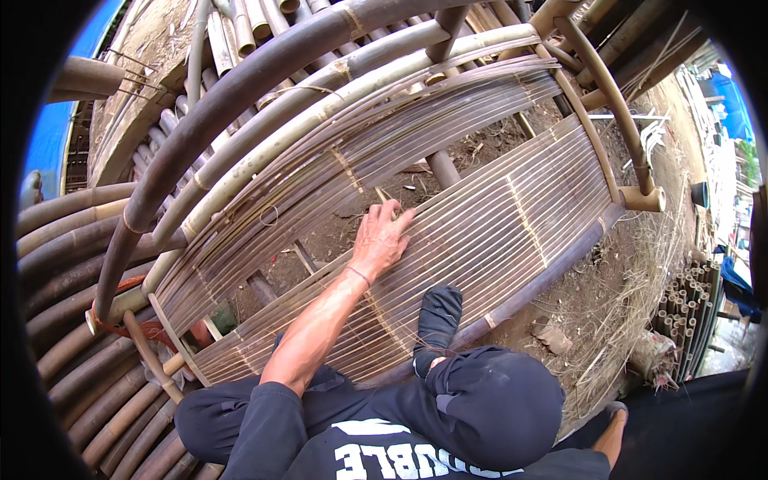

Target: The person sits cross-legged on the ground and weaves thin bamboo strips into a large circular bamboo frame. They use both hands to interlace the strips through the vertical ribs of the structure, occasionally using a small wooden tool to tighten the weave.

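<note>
My left hand (382,240) reaches over the middle of a bamboo bench, at the inner edge of its slatted seat (480,216). Its fingers are bent down and closed at that edge, and a short pale bamboo strip (384,194) sticks out just past them. What lies under the palm is hidden. Across the gap from the hand runs another band of thin slats (320,180). Low on the right, my right hand (616,410) is only partly in view beside my body. Its fingers cannot be made out.
Thick curved bamboo rails (240,88) arch along the bench's far side. My dark-covered foot (440,316) rests on the seat slats. Bent bamboo poles (68,280) are stacked at the left. Cut bamboo tubes (688,308) and loose shavings (616,320) lie on the right.
</note>
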The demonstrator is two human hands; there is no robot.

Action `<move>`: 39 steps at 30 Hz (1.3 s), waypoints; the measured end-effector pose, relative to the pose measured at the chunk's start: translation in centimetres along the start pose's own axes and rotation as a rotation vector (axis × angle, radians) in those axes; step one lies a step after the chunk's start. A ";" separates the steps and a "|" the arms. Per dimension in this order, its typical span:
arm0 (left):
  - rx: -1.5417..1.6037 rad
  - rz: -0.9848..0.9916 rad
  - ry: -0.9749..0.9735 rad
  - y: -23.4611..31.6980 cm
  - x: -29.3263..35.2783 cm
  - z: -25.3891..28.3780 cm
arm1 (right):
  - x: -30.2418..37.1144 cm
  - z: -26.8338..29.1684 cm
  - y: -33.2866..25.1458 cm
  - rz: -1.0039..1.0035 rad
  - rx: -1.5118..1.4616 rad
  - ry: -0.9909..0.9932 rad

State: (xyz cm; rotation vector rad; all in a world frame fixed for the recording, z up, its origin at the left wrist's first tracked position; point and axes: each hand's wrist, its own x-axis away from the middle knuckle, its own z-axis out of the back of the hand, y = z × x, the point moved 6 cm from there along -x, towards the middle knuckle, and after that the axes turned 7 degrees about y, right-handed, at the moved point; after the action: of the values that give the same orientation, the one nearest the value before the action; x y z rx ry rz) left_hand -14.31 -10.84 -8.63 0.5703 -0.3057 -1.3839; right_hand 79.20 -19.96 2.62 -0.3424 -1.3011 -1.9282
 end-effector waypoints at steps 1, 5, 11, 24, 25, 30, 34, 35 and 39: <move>-0.022 -0.059 0.000 0.3 -0.2 -0.7 | 1.7 -0.2 -1.4 -0.041 0.053 -0.034; -0.086 -0.206 -0.016 1.3 -1.1 -2.5 | 10.8 8.5 -20.7 0.256 -0.187 0.399; 0.221 -0.275 -0.204 9.0 1.6 -3.1 | 28.7 25.6 -50.7 1.053 -0.809 0.633; 0.099 0.585 0.181 -1.2 2.9 1.4 | 39.0 33.3 -68.8 1.194 -1.141 0.053; 0.071 0.643 0.123 -3.0 3.0 0.3 | 39.1 33.6 -69.3 1.307 -1.267 -0.157; 0.097 0.698 -0.170 -5.0 4.2 -4.4 | 40.8 34.6 -71.0 1.320 -1.759 -1.168; 0.142 0.667 -0.064 -4.5 4.6 -4.1 | 41.8 34.8 -71.1 1.408 -0.861 -0.137; 0.151 0.660 -0.011 -4.4 4.7 -3.8 | 41.3 34.3 -70.8 1.229 -0.609 0.059; 0.118 0.633 0.066 -4.1 4.6 -3.4 | 42.5 30.0 -69.7 1.262 0.312 0.246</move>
State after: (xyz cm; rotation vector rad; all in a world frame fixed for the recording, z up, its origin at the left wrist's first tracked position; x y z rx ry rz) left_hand -15.12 -15.02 -14.24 0.5528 -0.4696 -0.7385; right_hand -5.05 0.06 -5.38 -0.5590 -0.8286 -0.6648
